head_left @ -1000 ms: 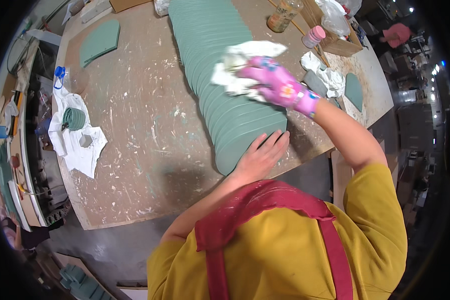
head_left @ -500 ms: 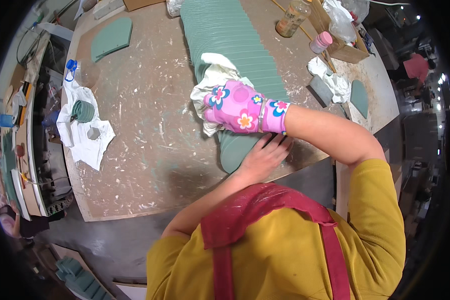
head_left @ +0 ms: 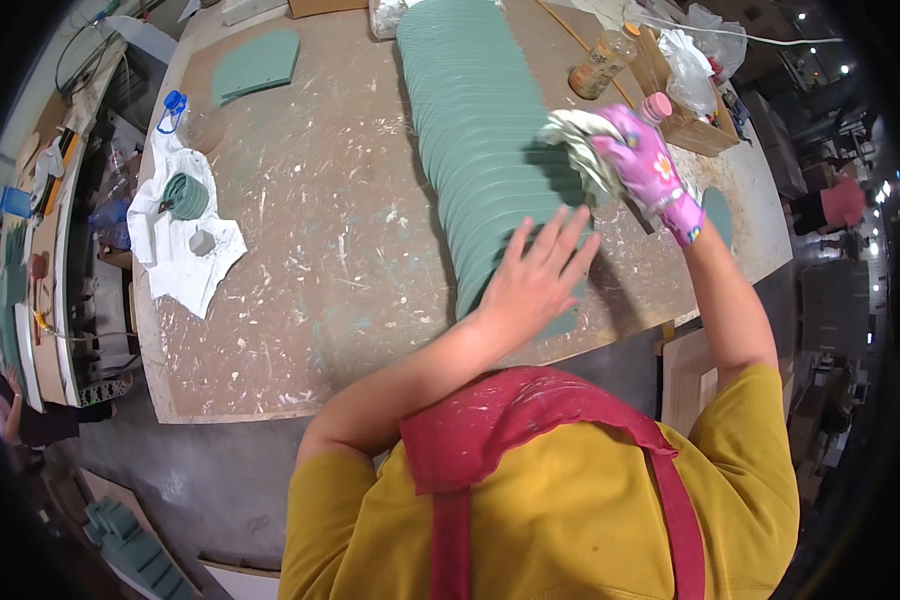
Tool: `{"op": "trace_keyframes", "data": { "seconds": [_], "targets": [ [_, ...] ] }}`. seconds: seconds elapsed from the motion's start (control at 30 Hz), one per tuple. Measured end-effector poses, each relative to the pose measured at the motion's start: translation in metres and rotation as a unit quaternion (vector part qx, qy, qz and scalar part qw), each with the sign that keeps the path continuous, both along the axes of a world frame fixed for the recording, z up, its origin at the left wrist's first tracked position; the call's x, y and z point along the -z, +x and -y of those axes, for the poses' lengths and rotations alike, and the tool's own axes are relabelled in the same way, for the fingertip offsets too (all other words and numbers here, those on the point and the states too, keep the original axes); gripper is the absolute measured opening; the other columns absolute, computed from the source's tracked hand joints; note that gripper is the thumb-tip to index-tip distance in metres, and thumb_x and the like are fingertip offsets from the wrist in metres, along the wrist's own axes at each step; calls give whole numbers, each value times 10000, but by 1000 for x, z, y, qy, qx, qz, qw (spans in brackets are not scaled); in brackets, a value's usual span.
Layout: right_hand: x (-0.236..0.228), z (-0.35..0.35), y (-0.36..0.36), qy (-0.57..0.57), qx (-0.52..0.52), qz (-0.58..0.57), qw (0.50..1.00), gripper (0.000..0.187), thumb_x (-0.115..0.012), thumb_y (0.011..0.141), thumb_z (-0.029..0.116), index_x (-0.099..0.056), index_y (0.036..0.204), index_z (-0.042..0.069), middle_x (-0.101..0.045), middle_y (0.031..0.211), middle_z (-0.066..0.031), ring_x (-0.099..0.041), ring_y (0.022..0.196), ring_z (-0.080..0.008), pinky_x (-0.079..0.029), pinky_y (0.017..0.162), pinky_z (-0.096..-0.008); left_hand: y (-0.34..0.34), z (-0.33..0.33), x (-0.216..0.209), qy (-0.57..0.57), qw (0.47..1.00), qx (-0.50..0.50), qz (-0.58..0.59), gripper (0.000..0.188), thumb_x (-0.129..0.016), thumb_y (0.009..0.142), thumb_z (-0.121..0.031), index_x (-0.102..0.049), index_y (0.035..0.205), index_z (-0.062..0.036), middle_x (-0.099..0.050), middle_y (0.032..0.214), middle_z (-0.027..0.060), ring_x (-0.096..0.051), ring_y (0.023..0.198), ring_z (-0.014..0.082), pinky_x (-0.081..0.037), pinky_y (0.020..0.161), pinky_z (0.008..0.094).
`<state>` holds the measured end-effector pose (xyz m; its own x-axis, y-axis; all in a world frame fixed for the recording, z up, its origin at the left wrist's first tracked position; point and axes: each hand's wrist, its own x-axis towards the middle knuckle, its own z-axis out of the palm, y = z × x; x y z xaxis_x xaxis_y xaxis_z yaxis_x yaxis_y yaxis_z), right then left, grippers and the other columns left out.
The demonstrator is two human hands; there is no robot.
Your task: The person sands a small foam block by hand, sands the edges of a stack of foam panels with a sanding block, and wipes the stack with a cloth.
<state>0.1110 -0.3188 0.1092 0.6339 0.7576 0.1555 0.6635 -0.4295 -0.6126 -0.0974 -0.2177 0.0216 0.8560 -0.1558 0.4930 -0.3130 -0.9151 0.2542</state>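
A long row of overlapping green flat pieces with rounded edges [head_left: 475,120] runs from the far side of the table to its near edge. My bare left hand [head_left: 538,268] lies on the near end of the row, fingers spread. My right hand [head_left: 645,160], in a pink flowered glove, grips a crumpled whitish cloth [head_left: 582,150] at the row's right side. The cloth hangs from the gloved fingers and casts a shadow on the pieces. Whether it touches them I cannot tell.
A single green piece [head_left: 258,65] lies at the far left. On a white cloth [head_left: 165,265] rest a small green roll-shaped stack [head_left: 185,195] and a grey cube [head_left: 201,242]. A bottle [head_left: 602,65] and a cardboard box [head_left: 705,135] stand at the far right. People work farther off.
My right hand has swung the cloth from the row's left side across to its right. My left hand has come off the near right edge and spread over the pieces.
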Motion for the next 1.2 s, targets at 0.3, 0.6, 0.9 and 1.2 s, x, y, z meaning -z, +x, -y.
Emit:
{"op": "trace_keyframes", "data": {
  "seconds": [0.3, 0.6, 0.9, 1.2],
  "targets": [
    [34, -114, -32, -197, -266, -4, 944, 249, -678, 726, 96, -660, 974, 96, -628, 877, -102, -634, 810, -338, -518, 737, -421, 26, -6, 2, 25, 993, -44, -105, 896, -748, 683, -529, -417, 1397, -101, -402, 1384, 167, -350, 1309, 349, -291, 1056, 560],
    [51, -119, -28, -188, -287, -1, 939, 389, -650, 753, 77, -609, 1140, 81, -603, 1071, -139, -596, 1001, -344, -494, 872, -430, 23, -10, 3, -11, 993, -56, -99, 872, -758, 678, -513, -446, 1378, -97, -409, 1388, 176, -352, 1314, 355, -300, 1060, 538],
    [15, 38, 52, -251, -115, 155, 948, 312, -630, 811, 64, -588, 1117, 25, -581, 999, -164, -591, 966, -346, -477, 820, -421, 22, -13, -2, 14, 990, -53, -128, 878, -757, 691, -504, -425, 1406, -116, -301, 1495, 181, -308, 1360, 364, -281, 1072, 555],
    [14, -93, -9, -114, -311, 130, 935, 428, -616, 773, 120, -586, 1197, 75, -575, 1119, -154, -572, 1034, -349, -469, 904, -428, 27, -33, -8, -40, 978, -80, -190, 985, -747, 641, -608, -403, 1431, -130, -247, 1503, 225, -213, 1393, 418, -227, 1042, 669]
  ]
}}
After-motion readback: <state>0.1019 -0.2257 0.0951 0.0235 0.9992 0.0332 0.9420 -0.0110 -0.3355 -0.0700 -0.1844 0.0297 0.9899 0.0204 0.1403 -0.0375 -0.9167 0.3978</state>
